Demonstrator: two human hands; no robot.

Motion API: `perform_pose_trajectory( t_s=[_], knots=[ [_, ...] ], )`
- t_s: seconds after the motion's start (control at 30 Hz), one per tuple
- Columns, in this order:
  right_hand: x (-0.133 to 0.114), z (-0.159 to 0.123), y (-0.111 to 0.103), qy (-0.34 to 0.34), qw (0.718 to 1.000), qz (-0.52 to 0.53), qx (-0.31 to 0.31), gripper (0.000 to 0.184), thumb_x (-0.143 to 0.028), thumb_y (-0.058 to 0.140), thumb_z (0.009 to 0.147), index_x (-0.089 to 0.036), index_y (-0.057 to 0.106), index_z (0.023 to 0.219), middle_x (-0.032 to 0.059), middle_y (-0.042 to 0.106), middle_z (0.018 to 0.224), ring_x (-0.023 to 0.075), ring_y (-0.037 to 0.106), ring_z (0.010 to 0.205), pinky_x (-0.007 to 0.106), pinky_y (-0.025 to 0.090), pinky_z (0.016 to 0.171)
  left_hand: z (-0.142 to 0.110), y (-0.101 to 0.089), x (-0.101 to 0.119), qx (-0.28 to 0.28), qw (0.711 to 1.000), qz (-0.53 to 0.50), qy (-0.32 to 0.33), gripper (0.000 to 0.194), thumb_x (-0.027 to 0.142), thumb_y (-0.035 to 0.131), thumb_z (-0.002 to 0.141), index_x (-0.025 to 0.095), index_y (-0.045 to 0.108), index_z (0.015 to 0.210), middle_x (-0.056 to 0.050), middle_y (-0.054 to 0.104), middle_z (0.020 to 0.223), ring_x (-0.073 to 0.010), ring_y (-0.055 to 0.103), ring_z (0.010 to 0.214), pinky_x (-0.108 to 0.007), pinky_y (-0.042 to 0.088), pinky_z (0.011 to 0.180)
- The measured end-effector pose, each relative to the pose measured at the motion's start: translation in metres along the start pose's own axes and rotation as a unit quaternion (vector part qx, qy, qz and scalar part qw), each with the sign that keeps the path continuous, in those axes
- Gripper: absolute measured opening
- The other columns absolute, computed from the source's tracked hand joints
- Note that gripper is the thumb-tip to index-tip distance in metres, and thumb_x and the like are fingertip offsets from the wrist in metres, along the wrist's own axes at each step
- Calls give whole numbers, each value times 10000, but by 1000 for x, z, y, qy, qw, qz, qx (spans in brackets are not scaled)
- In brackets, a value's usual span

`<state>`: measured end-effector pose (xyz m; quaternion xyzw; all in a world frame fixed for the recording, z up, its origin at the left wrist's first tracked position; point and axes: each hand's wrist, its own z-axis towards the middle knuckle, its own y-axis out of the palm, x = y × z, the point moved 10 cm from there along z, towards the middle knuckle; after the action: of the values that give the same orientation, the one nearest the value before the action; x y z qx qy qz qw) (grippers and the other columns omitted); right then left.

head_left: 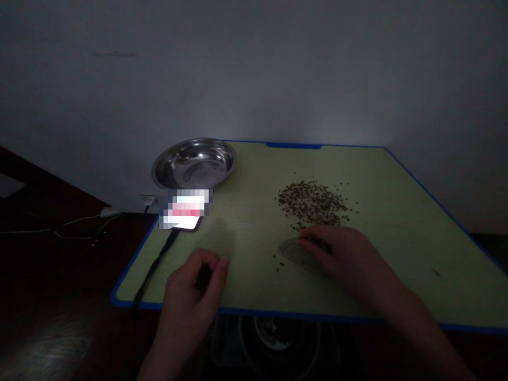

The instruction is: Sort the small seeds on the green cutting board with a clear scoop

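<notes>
In the head view, the fingers of the right hand (341, 255) are pinching a clear protractor (290, 251) just short of dark grains (309, 202) lying scattered in a heap; the left hand (189, 288) is hanging near the blue front edge (286, 315), its fingers curled closed. Bare counter (400, 233) is stretching rightward. A steel basin (194, 172) and lit phone (186, 212) are sitting left, a grey wall (254, 69) rising behind.

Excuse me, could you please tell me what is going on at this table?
Someone is working bare-handed at a table. The right hand pinches a clear, protractor-like piece at the near side of a spread of small dark grains. The left hand is curled near the table's front edge; whether it holds anything cannot be told. A metal bowl and a lit device are at the left.
</notes>
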<state>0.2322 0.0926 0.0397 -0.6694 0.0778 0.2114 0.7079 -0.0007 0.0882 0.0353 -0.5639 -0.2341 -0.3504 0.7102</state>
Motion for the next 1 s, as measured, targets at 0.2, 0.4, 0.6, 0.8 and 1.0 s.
perform_pose_trajectory(
  t_s=[0.2,0.4,0.6,0.8,1.0],
  knots=[
    [-12,2,4,-41,999,20,-28,193,-269,523,929,-252,710,883,10,759,850,205,696,760,322,466,670,-1,0,0,-2,1000,-7,-4,237,317,538,873,221,505,658,52,509,561,-111,490,483,-228,390,452],
    [6,-16,-1,-7,997,74,-15,218,-293,490,950,-249,696,892,1,752,841,178,691,749,305,478,687,-2,0,-2,-7,1000,-11,-3,232,305,535,879,221,505,665,50,519,576,-109,495,490,-226,390,454],
    [7,-21,7,2,996,78,-40,204,-292,514,938,-258,704,873,-15,747,827,168,687,746,290,482,684,-2,2,-3,-7,1000,-4,-1,241,301,534,888,222,496,663,48,520,586,-109,497,503,-226,397,466],
    [8,-17,3,8,995,97,-25,221,-304,501,940,-253,699,857,-15,744,795,165,679,702,297,465,652,-2,2,0,-2,1000,-4,13,238,286,528,891,221,501,664,51,517,573,-103,498,499,-216,395,461],
    [19,-15,-6,29,994,108,-5,214,-327,513,926,-243,701,872,-1,755,819,178,685,719,309,474,659,-1,0,4,6,1000,-5,22,244,291,529,887,222,498,655,56,503,551,-100,492,476,-209,387,438]
  ],
)
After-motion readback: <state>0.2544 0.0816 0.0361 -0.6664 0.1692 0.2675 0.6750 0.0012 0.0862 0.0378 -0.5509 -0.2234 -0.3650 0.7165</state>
